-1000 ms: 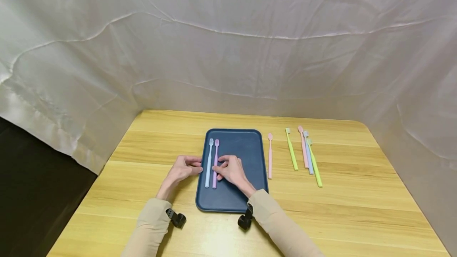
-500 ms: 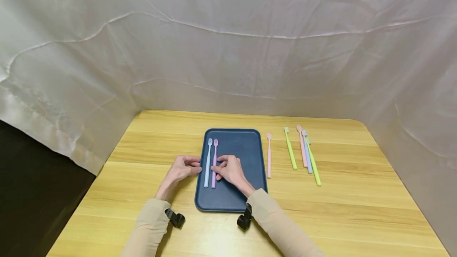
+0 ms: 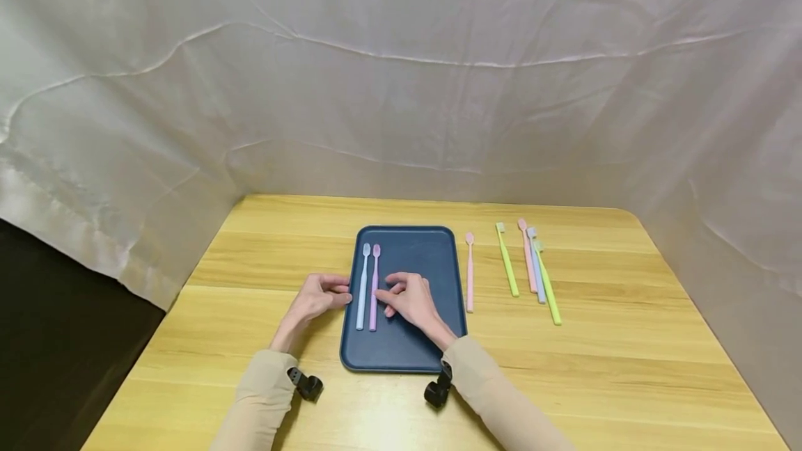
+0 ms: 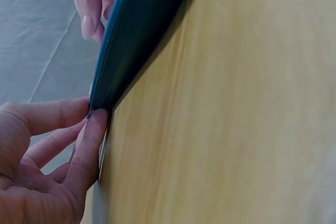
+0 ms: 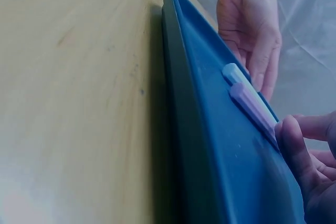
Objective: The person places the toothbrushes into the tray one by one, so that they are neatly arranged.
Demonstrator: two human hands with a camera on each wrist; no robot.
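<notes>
A dark blue tray (image 3: pixel 416 249) lies on the wooden table. Inside it, near the left rim, a light blue toothbrush (image 3: pixel 361 298) and a purple toothbrush (image 3: pixel 373 312) lie side by side, heads away from me. My left hand (image 3: pixel 318 296) holds the tray's left rim between thumb and fingers; the left wrist view shows both fingertips (image 4: pixel 94 116) at that edge. Over the tray, my right hand (image 3: pixel 412 301) has its thumb tip right at the purple handle, the index finger standing off to the right. In the right wrist view the handle ends (image 5: pixel 244 95) lie beyond the right thumb.
Right of the tray a pink toothbrush (image 3: pixel 470 277) lies on the table (image 3: pixel 595 381). Farther right come a green toothbrush (image 3: pixel 508 266) and a close group of pink (image 3: pixel 528 256), blue (image 3: pixel 536 273) and green (image 3: pixel 549 294) ones. Pale curtains (image 3: pixel 401 110) stand behind.
My right fingers have loosened from the purple toothbrush, and the hand has shifted slightly right. The left hand stays at the rim. The whole head view has drifted slightly.
</notes>
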